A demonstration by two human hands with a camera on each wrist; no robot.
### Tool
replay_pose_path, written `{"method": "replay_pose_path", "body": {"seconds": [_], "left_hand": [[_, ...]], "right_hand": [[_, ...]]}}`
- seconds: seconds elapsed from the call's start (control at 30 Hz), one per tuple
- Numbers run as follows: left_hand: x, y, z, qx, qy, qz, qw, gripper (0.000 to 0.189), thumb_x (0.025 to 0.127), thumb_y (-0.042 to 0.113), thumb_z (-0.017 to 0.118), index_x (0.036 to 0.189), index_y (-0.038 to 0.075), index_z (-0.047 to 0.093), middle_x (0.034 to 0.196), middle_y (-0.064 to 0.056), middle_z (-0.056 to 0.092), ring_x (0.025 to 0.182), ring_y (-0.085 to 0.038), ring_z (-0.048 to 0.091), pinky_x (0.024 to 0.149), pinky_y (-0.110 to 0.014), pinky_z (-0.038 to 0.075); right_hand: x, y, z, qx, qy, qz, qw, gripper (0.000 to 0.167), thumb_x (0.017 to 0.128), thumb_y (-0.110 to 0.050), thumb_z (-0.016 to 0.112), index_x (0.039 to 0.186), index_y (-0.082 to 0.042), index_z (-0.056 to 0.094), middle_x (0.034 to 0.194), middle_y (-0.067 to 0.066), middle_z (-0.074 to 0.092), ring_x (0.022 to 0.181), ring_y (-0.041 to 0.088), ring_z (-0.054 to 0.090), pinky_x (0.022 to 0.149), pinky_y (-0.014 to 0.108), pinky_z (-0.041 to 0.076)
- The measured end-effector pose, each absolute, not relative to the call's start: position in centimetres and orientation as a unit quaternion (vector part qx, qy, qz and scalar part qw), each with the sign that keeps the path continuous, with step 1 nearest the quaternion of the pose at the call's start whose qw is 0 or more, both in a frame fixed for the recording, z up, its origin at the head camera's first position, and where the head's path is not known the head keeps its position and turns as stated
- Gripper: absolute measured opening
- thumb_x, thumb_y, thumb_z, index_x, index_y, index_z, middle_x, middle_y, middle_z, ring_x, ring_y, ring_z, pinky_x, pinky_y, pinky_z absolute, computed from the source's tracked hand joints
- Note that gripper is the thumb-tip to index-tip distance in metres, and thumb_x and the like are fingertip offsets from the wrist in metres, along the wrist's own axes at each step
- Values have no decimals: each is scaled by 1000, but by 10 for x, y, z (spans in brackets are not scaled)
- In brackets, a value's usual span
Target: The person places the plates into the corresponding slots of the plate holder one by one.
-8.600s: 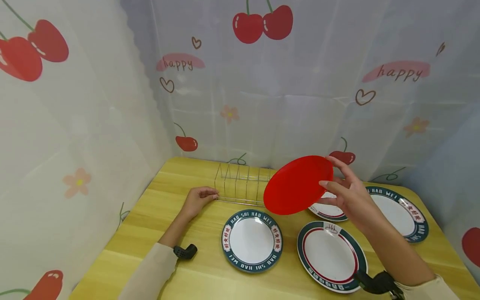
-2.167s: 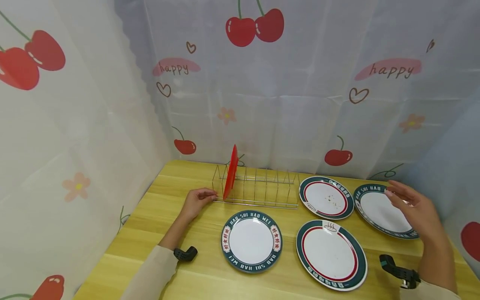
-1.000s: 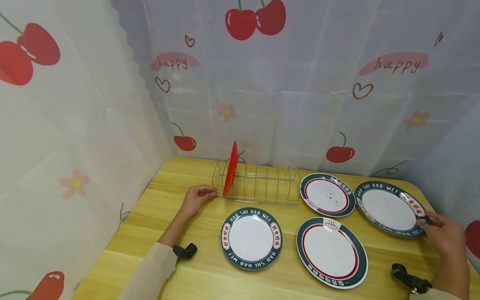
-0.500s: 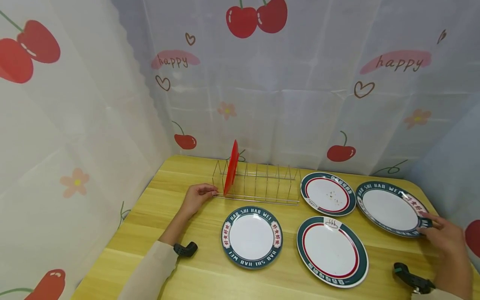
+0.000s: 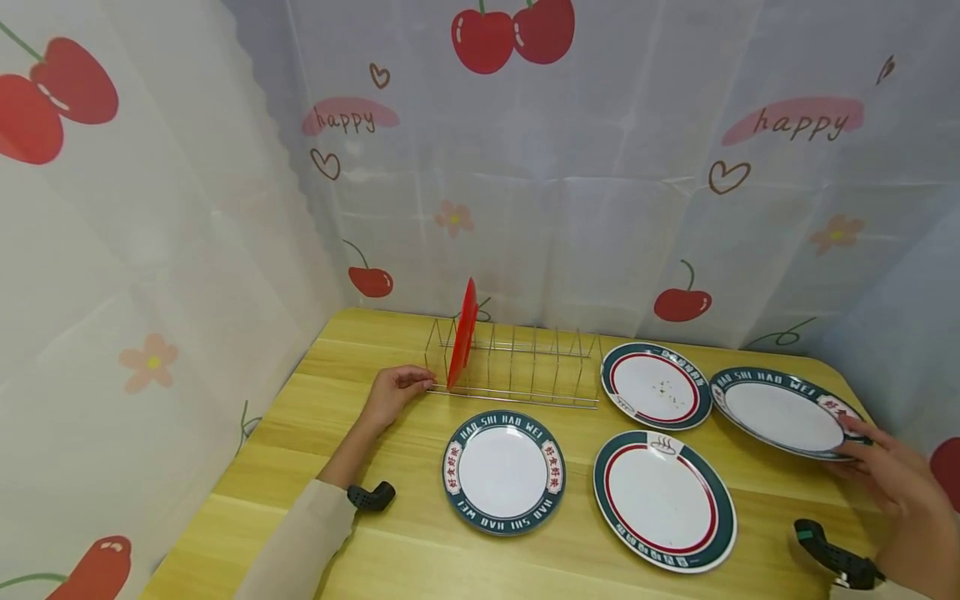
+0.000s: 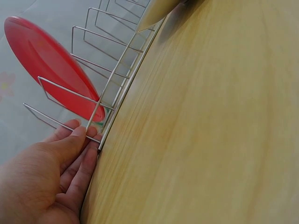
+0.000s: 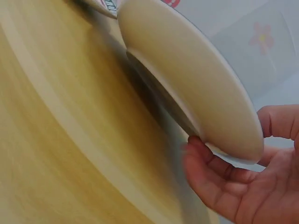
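At the back right, my right hand (image 5: 896, 479) grips the right rim of a white plate (image 5: 780, 414) with a dark green lettered border. That plate is tilted, its near right side lifted off the table; the right wrist view shows its pale underside (image 7: 187, 70) with fingers beneath. My left hand (image 5: 397, 398) pinches the left front corner of a wire plate rack (image 5: 513, 398). In the left wrist view, thumb and fingers close on the rack's wire (image 6: 96, 112). A red plate (image 5: 462, 337) stands on edge in a slot near the rack's left end.
Three more green-rimmed plates lie flat: a small plate (image 5: 504, 472) before the rack, a larger plate (image 5: 665, 502) at front right, and a crumb-specked plate (image 5: 656, 386) right of the rack. A cherry-print curtain (image 5: 570, 233) backs the wooden table (image 5: 405, 533).
The red plate went from my right hand into the rack. My right hand then moved to the far right plate, took its rim and raised that side. My left hand stays at the rack.
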State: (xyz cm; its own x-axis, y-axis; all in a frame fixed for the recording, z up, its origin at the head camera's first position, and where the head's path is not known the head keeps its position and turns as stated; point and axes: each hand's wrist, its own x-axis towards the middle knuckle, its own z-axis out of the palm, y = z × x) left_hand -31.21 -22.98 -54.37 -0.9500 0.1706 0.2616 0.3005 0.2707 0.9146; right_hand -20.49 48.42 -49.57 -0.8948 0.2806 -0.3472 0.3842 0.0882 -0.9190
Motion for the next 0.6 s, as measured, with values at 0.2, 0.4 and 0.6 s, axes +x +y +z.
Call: {"method": "replay_pose_path", "body": {"seconds": [0.2, 0.4, 0.6], "left_hand": [[-312, -230, -544, -144, -794, -589, 51, 13, 91, 4, 74, 104, 2, 78, 103, -13, 76, 99, -27, 72, 83, -23, 59], [-311, -230, -544, -144, -794, -588, 49, 16, 92, 2, 73, 107, -1, 77, 107, -17, 75, 103, -35, 71, 84, -27, 59], [-312, -229, -543, -144, -799, -582, 44, 16, 93, -4, 70, 108, -7, 75, 108, -21, 74, 104, -39, 70, 87, -36, 60]], "right_hand": [[-199, 483, -486, 150, 670, -726, 43, 84, 107, -7, 47, 158, -25, -18, 127, -3, 37, 76, 4, 68, 68, 34, 63], [-195, 477, -476, 107, 634, -765, -1, 87, 108, -4, 41, 155, -42, -21, 157, -14, 10, 79, 2, 67, 65, 33, 63], [-193, 469, -461, 113, 656, -745, -34, 85, 108, -11, 42, 155, -49, -18, 155, -8, 21, 71, 5, 70, 63, 27, 61]]}}
